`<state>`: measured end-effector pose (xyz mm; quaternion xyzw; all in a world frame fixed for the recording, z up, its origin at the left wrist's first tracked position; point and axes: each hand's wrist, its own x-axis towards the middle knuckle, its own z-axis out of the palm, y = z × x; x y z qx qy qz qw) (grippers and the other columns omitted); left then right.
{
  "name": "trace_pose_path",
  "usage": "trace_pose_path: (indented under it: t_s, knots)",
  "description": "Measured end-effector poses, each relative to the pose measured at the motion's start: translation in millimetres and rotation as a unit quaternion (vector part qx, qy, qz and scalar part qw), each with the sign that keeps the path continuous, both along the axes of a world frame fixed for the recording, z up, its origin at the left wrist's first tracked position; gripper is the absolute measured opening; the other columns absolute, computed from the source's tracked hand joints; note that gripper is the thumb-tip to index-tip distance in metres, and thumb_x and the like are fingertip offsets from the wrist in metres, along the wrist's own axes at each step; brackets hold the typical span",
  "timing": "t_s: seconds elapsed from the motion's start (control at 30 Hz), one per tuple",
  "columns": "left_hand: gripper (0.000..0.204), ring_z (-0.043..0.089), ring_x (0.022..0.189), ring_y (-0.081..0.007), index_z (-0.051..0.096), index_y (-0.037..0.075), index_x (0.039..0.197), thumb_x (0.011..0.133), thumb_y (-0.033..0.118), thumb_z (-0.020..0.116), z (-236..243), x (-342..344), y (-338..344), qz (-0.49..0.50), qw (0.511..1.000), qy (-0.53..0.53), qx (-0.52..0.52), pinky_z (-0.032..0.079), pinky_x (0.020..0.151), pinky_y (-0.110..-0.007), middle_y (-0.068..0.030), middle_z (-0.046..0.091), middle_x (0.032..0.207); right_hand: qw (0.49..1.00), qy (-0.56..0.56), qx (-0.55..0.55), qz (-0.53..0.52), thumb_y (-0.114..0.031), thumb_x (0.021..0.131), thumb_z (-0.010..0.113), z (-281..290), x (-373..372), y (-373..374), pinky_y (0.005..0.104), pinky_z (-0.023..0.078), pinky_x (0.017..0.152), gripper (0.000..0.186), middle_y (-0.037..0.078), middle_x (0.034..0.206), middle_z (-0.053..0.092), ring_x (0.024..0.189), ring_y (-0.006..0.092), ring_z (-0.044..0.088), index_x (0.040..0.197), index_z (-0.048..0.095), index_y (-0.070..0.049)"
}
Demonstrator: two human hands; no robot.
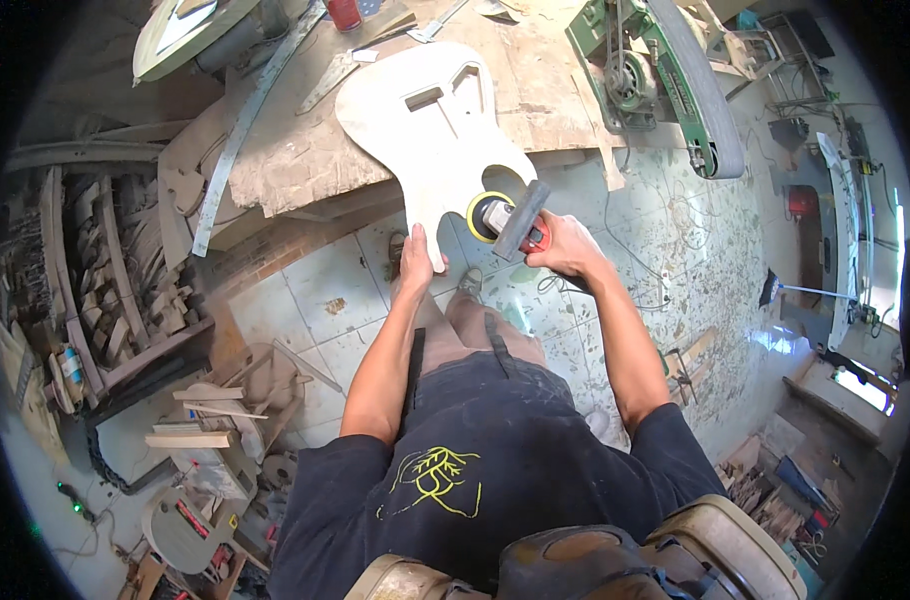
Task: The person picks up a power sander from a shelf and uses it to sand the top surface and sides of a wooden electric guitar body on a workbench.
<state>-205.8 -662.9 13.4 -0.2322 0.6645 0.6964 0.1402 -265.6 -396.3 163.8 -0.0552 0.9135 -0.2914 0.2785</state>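
Note:
A pale wooden electric guitar body (pixel 405 140) with routed cavities lies on the workbench (pixel 285 165), its two horns jutting past the near edge toward me. My left hand (pixel 417 262) is closed around the tip of the left horn. In my right hand (pixel 572 248) is a handheld disc sander (pixel 499 214) with a red body, a yellow-edged round pad and a dark grey bar across it. Its pad stands on edge at the cutout between the horns, close to the right horn. Whether the pad touches the wood I cannot tell.
At the bench's right end stands a green belt sander (pixel 700 130). A long metal strip (pixel 245 130) hangs over the bench's left side, and a red can (pixel 344 12) stands at the back. Scrap wood fills a rack (pixel 135 375) on the left. A cord trails below my right hand.

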Motion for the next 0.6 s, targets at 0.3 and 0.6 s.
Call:
trace_pose_path:
  t_s: [0.3, 0.6]
  knots:
    - [0.073, 0.064, 0.051, -0.0236, 0.063, -0.002, 0.087, 0.104, 0.059, 0.025, 2, -2, -2, 0.013, 0.999, -0.021, -0.022, 0.053, 0.051, -0.038, -0.013, 0.063, 0.06, 0.998, -0.018, 0.013, 0.055, -0.036, 0.059, 0.076, 6, -8, -10, 0.0481, 0.053, 0.081, 0.062, 0.026, 0.092, 0.07, 0.09, 0.0441, 0.067, 0.108, 0.062, 0.0]
    - [0.071, 0.063, 0.05, -0.0232, 0.062, -0.002, 0.092, 0.104, 0.059, 0.027, -6, -1, -6, 0.01, 1.0, -0.021, 0.0, 0.053, 0.051, -0.036, -0.0126, 0.063, 0.06, 1.0, 0.012, -0.008, 0.021, -0.035, 0.058, 0.075, 4, -18, -20, 0.0473, 0.053, 0.081, 0.06, 0.026, 0.092, 0.07, 0.089, 0.0439, 0.067, 0.104, 0.062, 0.001]
